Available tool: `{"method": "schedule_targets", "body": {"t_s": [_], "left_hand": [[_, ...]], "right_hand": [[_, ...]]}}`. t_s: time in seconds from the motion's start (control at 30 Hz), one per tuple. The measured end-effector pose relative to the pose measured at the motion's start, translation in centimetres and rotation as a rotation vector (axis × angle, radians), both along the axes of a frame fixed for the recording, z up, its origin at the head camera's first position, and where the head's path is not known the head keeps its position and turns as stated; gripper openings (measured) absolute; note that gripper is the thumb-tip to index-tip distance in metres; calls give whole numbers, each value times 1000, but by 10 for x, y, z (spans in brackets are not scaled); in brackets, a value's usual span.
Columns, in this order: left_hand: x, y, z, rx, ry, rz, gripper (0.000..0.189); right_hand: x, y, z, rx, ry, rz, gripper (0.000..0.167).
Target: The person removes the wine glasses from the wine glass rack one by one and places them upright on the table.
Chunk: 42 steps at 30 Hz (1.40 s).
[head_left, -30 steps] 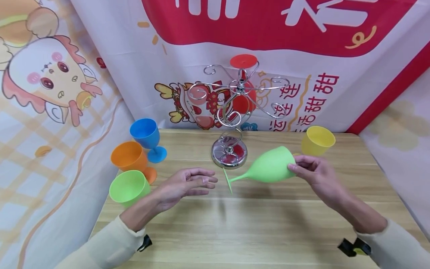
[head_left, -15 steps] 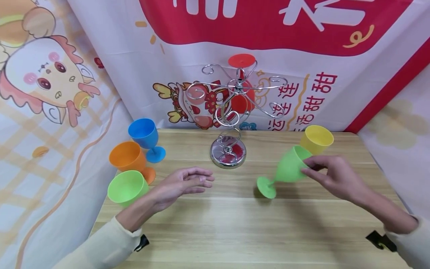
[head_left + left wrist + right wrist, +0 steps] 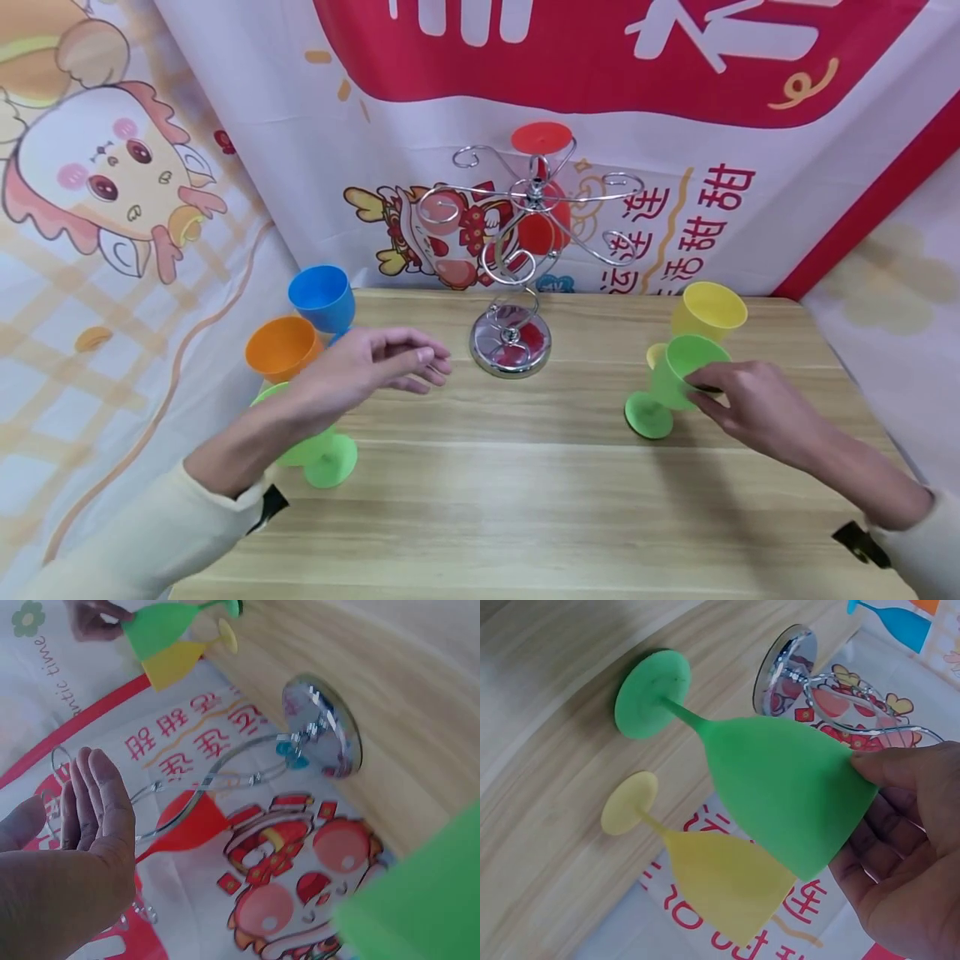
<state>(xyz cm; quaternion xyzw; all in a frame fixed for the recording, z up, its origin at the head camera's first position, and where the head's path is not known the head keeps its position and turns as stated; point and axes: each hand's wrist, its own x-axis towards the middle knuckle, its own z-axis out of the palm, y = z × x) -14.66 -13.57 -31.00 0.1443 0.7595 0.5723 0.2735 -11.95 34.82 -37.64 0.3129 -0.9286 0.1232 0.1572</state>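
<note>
My right hand (image 3: 765, 408) pinches the rim of a green goblet (image 3: 678, 375) between thumb and fingers. That goblet stands nearly upright, its round foot at the tabletop, just in front of a yellow goblet (image 3: 708, 310). In the right wrist view the thumb lies outside the green bowl (image 3: 787, 787). My left hand (image 3: 375, 362) hovers with relaxed fingers, holding nothing. Beneath the left forearm is a second green goblet (image 3: 330, 461), partly hidden. Behind it stand an orange goblet (image 3: 281, 350) and a blue goblet (image 3: 322, 298).
A silver wire goblet rack (image 3: 512, 342) with curled arms stands at the back middle of the wooden table (image 3: 480, 517). From it a red goblet (image 3: 542, 138) hangs upside down. A printed cloth (image 3: 450, 125) hangs behind the table.
My right hand has carried the green goblet right and down, turning it from lying sideways to nearly upright beside the yellow one. My left hand has shifted left and a little away from me.
</note>
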Motion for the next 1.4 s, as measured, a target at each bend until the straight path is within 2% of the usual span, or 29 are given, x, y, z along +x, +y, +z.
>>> {"method": "schedule_targets", "body": {"t_s": [0.1, 0.17, 0.37, 0.5, 0.63, 0.67, 0.7, 0.77, 0.87, 0.93, 1.03, 1.13, 1.3, 1.4], "left_hand": [[-4, -4, 13, -32, 41, 5, 34], [-6, -7, 18, -47, 57, -9, 34], [-8, -10, 19, -85, 55, -19, 34], [-10, -13, 20, -121, 72, 13, 36], [-20, -20, 32, -117, 115, 84, 37], [-25, -23, 36, -120, 130, 105, 37], [-30, -26, 42, -127, 147, 127, 38], [-42, -30, 55, -150, 184, 178, 40], [-67, -35, 79, -207, 236, 231, 44], [-86, -35, 96, -228, 257, 254, 45], [-114, -27, 119, -281, 292, 248, 47], [-137, -12, 137, -335, 334, 237, 50], [-167, 20, 161, -417, 401, 212, 50], [-181, 41, 171, -474, 427, 186, 48]], "right_hand": [[1, 3, -2, 24, 9, -2, 26], [2, 5, -2, 37, 15, -1, 26], [2, 10, 0, 58, 4, -12, 28], [2, 12, 1, 72, -16, -27, 27], [2, 12, 3, 62, -15, -38, 30], [2, 12, 3, 55, -4, -41, 28], [2, 11, 4, 46, 11, -43, 34], [3, 10, 6, 27, 51, -49, 54], [5, 7, 10, 3, 119, -55, 83], [6, 5, 13, -8, 151, -56, 82], [8, -1, 16, -20, 188, -49, 79], [11, -7, 19, -28, 216, -21, 76], [16, -17, 19, -34, 238, 16, 72], [19, -20, 17, -45, 237, 26, 71]]}}
